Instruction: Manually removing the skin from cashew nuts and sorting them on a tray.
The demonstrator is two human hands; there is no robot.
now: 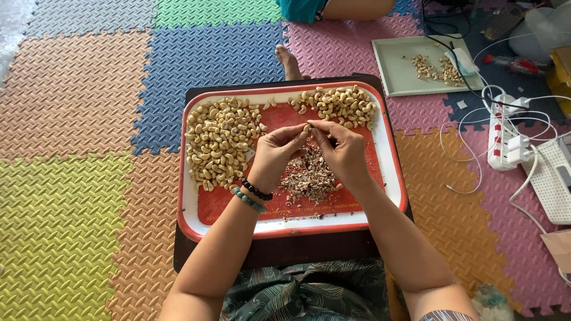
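Cashew nut [307,127] pinched between fingertips of both hands, just above frame centre, over red tray [389,172]. Left hand [275,156] and right hand [342,151] both closed narrow on same nut, thumbs meeting. Below hands: brown heap of skins [309,177] on tray. Large pile of pale cashews [219,141] at tray's left; smaller pile [339,104] at tray's upper right. Tray on dark surface [196,249]. Grey-green tray [395,74] with few nuts at upper right of frame. White power strip [502,139], red switches, at right on foam floor mat [77,119].
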